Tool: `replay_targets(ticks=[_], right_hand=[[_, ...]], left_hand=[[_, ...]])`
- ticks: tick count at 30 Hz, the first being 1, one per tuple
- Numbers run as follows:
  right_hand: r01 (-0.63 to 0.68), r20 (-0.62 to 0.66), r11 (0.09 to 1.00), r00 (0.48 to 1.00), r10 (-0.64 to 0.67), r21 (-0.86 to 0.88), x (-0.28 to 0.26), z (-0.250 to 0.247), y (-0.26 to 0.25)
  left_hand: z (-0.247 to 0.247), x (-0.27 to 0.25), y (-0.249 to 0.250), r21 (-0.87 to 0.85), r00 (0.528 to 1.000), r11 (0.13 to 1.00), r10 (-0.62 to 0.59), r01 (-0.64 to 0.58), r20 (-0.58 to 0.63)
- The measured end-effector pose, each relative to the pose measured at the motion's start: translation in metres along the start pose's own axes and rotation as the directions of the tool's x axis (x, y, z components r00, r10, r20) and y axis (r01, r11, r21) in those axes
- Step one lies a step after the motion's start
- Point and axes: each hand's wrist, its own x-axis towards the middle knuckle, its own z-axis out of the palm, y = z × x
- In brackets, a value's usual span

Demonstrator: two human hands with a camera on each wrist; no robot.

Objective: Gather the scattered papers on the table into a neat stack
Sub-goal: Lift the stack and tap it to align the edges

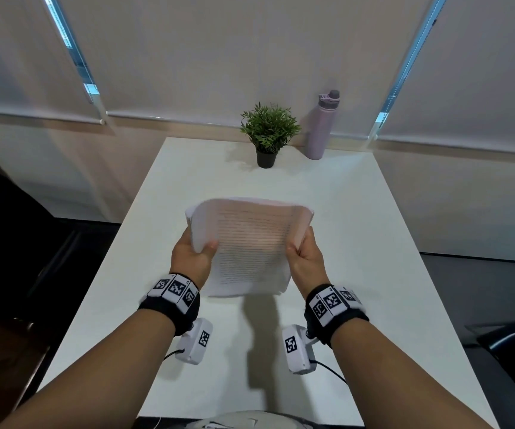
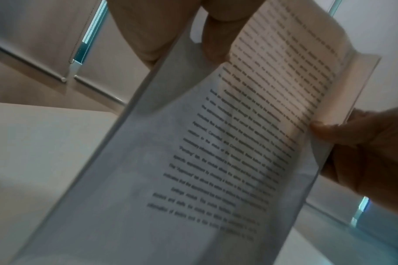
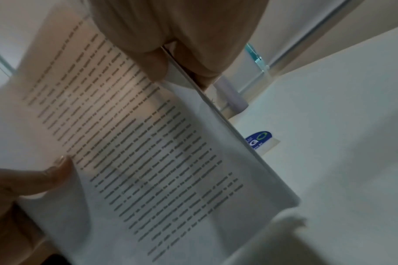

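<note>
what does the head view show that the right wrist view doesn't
Only the head view: the plant, the whole bottle with its cap, both wristbands, and the papers held up over the table by the left hand and right hand, one at each side edge.

Only the right wrist view: a blue sticker on the table, and the thumb pinching the stack's edge up close.

Both: the printed papers, both hands, the white table, the blinds, and the bottle, though only its body shows from the wrist.
</note>
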Motion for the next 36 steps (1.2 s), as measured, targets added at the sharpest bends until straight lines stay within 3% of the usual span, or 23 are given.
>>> replay_targets(ticks=[5, 8, 10, 13, 16, 19, 24, 26, 29, 33, 35, 36], right_hand=[[0.043, 0.134, 0.995, 0.991, -0.031, -0.088, -0.005, -0.004, -0.009], [0.031, 0.238, 0.972, 0.971, 0.026, -0.232, -0.016, -0.001, 0.002], [0.014, 0.226, 0.968, 0.973, 0.043, -0.249, -0.018, 0.001, 0.008], [-0.103, 0.17, 0.975, 0.976, 0.137, -0.195, -0.012, 0.0, 0.011], [-0.194, 0.118, 0.976, 0.972, 0.205, -0.094, -0.002, -0.003, 0.013], [-0.223, 0.02, 0.975, 0.975, 0.222, 0.019, 0.01, -0.005, 0.005], [-0.299, -0.02, 0.931, 0.95, 0.31, 0.21, 0.031, 0.003, -0.005], [-0.313, -0.005, 0.936, 0.948, 0.318, 0.158, 0.035, 0.012, -0.009], [-0.257, 0.008, 0.966, 0.966, 0.257, 0.034, 0.037, 0.018, -0.012], [-0.236, 0.005, 0.965, 0.971, 0.238, -0.115, 0.03, 0.007, 0.004], [-0.203, 0.013, 0.899, 0.974, 0.225, -0.389, 0.026, -0.004, 0.026], [-0.158, 0.049, 0.808, 0.973, 0.224, -0.567, 0.023, -0.009, 0.039]], left_hand=[[-0.01, 0.014, 0.016, -0.019, 0.997, 1.0, 0.003, -0.004, -0.075], [-0.019, 0.03, 0.009, -0.042, 0.991, 0.997, -0.076, 0.072, -0.108], [-0.022, 0.036, 0.001, -0.056, 0.982, 0.988, -0.152, 0.147, -0.108], [-0.025, 0.038, -0.012, -0.108, 0.963, 0.958, -0.27, 0.266, -0.024], [-0.028, 0.029, -0.021, -0.125, 0.931, 0.926, -0.341, 0.357, 0.135], [-0.023, 0.009, -0.034, -0.182, 0.895, 0.895, -0.352, 0.408, 0.275], [-0.002, -0.021, -0.038, -0.442, 0.857, 0.749, -0.329, 0.493, 0.397], [0.005, -0.022, -0.035, -0.468, 0.88, 0.762, -0.278, 0.446, 0.386], [0.007, -0.014, -0.033, -0.464, 0.93, 0.811, -0.26, 0.356, 0.26], [-0.008, 0.003, -0.039, -0.441, 0.942, 0.833, -0.303, 0.335, 0.145], [-0.017, 0.015, -0.046, -0.423, 0.939, 0.839, -0.325, 0.342, 0.114], [-0.021, 0.021, -0.051, -0.416, 0.936, 0.841, -0.335, 0.347, 0.104]])
